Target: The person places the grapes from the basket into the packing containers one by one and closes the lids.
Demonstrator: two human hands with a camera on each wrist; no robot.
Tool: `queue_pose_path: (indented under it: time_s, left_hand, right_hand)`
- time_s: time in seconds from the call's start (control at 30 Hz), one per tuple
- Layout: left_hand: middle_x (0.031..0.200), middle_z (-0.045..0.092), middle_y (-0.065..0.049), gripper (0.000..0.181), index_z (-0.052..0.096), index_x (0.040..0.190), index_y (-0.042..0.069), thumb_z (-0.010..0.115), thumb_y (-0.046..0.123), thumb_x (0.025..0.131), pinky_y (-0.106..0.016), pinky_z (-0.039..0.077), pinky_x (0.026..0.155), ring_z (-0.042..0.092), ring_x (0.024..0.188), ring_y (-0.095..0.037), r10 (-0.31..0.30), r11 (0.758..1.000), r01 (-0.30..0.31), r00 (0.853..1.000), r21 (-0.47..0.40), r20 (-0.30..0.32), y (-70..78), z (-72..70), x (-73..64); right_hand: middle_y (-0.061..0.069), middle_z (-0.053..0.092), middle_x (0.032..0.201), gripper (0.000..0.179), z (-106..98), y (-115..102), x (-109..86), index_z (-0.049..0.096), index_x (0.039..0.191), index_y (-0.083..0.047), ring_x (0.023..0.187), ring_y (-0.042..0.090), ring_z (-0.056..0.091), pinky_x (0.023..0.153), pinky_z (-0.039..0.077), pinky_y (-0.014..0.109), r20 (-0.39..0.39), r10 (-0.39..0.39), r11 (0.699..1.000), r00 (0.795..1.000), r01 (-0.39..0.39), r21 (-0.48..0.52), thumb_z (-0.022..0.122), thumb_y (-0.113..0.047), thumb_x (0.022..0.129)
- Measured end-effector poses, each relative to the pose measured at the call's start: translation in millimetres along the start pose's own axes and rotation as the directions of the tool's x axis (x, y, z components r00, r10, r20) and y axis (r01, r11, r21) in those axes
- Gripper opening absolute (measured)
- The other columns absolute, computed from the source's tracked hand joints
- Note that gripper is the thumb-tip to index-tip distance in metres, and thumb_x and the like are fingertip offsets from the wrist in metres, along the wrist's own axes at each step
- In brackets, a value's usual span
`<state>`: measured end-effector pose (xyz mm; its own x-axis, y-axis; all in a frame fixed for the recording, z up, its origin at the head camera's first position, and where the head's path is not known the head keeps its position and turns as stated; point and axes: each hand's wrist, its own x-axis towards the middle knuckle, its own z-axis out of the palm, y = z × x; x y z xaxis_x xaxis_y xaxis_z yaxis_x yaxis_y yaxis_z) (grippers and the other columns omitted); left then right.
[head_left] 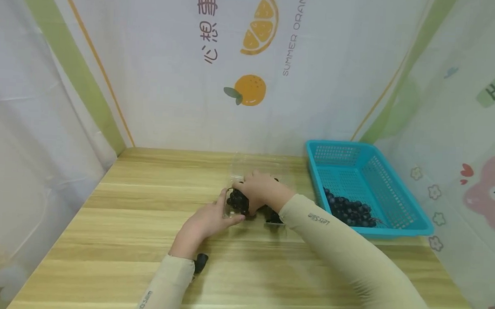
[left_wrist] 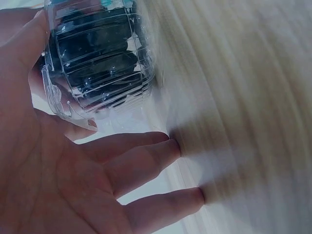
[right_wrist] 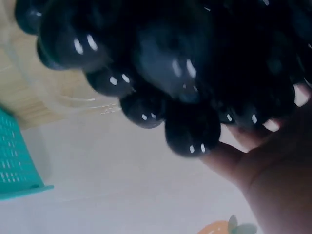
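Observation:
A clear plastic container holds dark grapes and stands on the wooden table. My left hand holds its near left corner, thumb along the front and index finger at the left side. The other left fingers stretch to the tabletop. Over the container, my right hand grips a bunch of black grapes; its fingers are partly hidden behind the fruit. More dark grapes show in the container's right part, under the right wrist.
A blue plastic basket stands at the right, with a bunch of dark grapes in its near left part. A small black object shows beside the left sleeve. Printed white curtains enclose the wooden table.

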<state>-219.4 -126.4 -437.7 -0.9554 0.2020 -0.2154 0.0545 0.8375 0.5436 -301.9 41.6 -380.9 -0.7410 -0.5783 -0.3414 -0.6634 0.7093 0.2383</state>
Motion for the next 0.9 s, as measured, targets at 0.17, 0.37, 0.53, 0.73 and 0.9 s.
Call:
queue_pose_path:
  time_s: [0.17,0.37,0.53,0.73,0.9]
  left_hand:
    - [0.151,0.060,-0.028,0.112,0.005,0.173,0.010,0.062,0.071,0.098,-0.060,0.054,0.107,0.065,0.132,-0.044,-0.002,1.000,0.002,1.000,-0.007,0.006,-0.8,-1.5,-0.9]
    - [0.152,0.058,-0.029,0.113,0.005,0.173,0.009,0.061,0.072,0.097,-0.060,0.055,0.106,0.066,0.131,-0.045,-0.001,1.000,0.001,1.000,-0.009,0.015,-0.9,-1.9,-1.5]
    - [0.151,0.059,-0.029,0.111,0.004,0.173,0.010,0.061,0.070,0.099,-0.061,0.055,0.106,0.066,0.131,-0.045,0.001,1.000,-0.001,1.000,-0.002,0.019,-0.9,-3.9,-1.6]
    - [0.157,0.054,-0.028,0.113,0.003,0.173,0.011,0.062,0.070,0.098,-0.062,0.051,0.111,0.060,0.138,-0.045,-0.005,1.000,0.006,1.000,-0.017,0.025,-0.3,-4.8,-1.4]
    - [0.158,0.053,-0.028,0.116,0.005,0.172,0.008,0.063,0.072,0.096,-0.063,0.050,0.113,0.058,0.141,-0.046,-0.009,1.000,0.009,1.000,-0.011,0.009,-1.3,-4.8,-3.2]
  right_hand:
    - [0.009,0.065,0.145,0.088,6,-5,4.7,0.044,0.160,-0.033,0.130,0.038,0.061,0.097,0.062,0.058,-0.059,-0.028,0.997,0.998,0.024,-0.069,0.090,-0.043,0.085]
    - [0.007,0.066,0.145,0.084,7,0,6.9,0.048,0.159,-0.027,0.125,0.037,0.065,0.101,0.061,0.049,-0.101,-0.048,0.998,0.994,0.043,-0.048,0.087,-0.046,0.087]
    - [0.007,0.063,0.150,0.090,11,2,7.1,0.042,0.164,-0.025,0.130,0.040,0.063,0.101,0.061,0.051,-0.131,0.008,0.998,0.991,0.000,0.058,0.085,-0.048,0.088]
    - [0.012,0.048,0.164,0.106,11,2,0.7,0.028,0.169,-0.032,0.147,0.045,0.050,0.105,0.059,0.058,-0.079,0.005,0.995,0.997,0.003,0.099,0.088,-0.054,0.085]
    - [0.014,0.021,0.178,0.123,-4,5,-15.4,0.011,0.173,-0.035,0.163,0.045,0.025,0.120,0.044,0.065,0.061,0.007,0.973,0.998,-0.021,0.231,0.092,-0.048,0.082]
